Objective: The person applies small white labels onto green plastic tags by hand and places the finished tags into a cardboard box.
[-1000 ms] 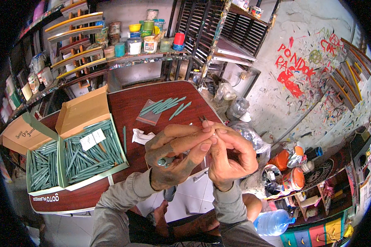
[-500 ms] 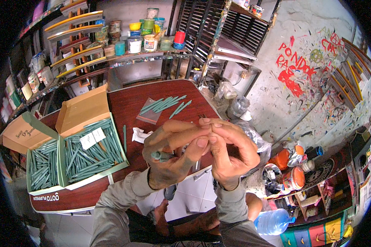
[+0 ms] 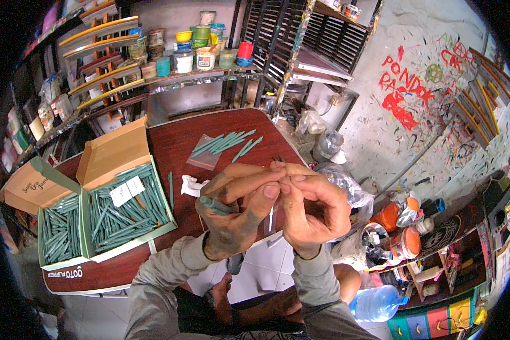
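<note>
Both my hands are raised over the near edge of the table, their fingertips meeting. My left hand (image 3: pixel 235 209) is closed, with a dark green pen-like stick (image 3: pixel 214 205) tucked across it below the index finger; one end juts out to the left. Its thumb and fingertips pinch together beside those of my right hand (image 3: pixel 314 207). The right thumb and index finger are also pinched, and whatever is between them is hidden or too small to name. Beyond the hands, several similar green sticks (image 3: pixel 224 143) lie on a clear plastic bag (image 3: pixel 203 161).
Two open cardboard boxes (image 3: pixel 163 228) full of green sticks stand at the table's left. A crumpled white tissue (image 3: pixel 192 186) and a single stick (image 3: pixel 171 190) lie on the dark red table (image 3: pixel 175 127). Paint tubs (image 3: pixel 184 61) line the back shelf; a water bottle (image 3: pixel 377 303) is at lower right.
My hands have shifted slightly left, fingertips still together. The green stick in my left hand has tilted, and more of its length shows.
</note>
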The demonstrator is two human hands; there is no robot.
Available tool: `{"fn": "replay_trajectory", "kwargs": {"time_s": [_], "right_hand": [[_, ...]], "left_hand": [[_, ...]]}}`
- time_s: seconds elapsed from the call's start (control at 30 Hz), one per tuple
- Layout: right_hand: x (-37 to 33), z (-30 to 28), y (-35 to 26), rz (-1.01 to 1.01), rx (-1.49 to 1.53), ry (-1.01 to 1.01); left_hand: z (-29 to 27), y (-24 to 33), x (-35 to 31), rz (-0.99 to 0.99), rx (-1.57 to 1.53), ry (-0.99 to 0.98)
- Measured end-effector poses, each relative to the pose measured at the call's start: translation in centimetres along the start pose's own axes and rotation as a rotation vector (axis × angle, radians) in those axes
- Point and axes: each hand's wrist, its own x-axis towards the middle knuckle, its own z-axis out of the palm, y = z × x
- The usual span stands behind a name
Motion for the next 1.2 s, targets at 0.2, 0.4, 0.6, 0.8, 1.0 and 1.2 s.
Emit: {"fn": "replay_trajectory", "kwargs": {"time_s": [0.2, 0.4, 0.6, 0.8, 1.0, 1.2], "right_hand": [[0.6, -0.2, 0.1, -0.064, -0.077, -0.055], [1.2, -0.6, -0.2, 0.015, 0.04, -0.117], [1.4, -1.6, 0.5, 0.035, 0.11, -0.211], [1.3, -1.8, -0.1, 0.06, 0.073, -0.221], [1.2, -1.5, 0.1, -0.006, 0.032, -0.196], [0.7, -1.2, 0.3, 0.042, 0.046, -0.121]], "left_hand": [[-0.5, 0.0, -0.1, -0.031, 0.022, -0.033], [-0.6, -0.1, 1.0, 0.085, 0.058, -0.067], [-1.1, -0.3, 1.0, 0.11, 0.037, -0.134], [-0.9, -0.3, 0.5, 0.132, 0.072, -0.137], [-0.7, -0.1, 0.9, 0.169, 0.046, -0.12], [0.4, -0.5, -0.4, -0.135, -0.303, -0.037]]}}
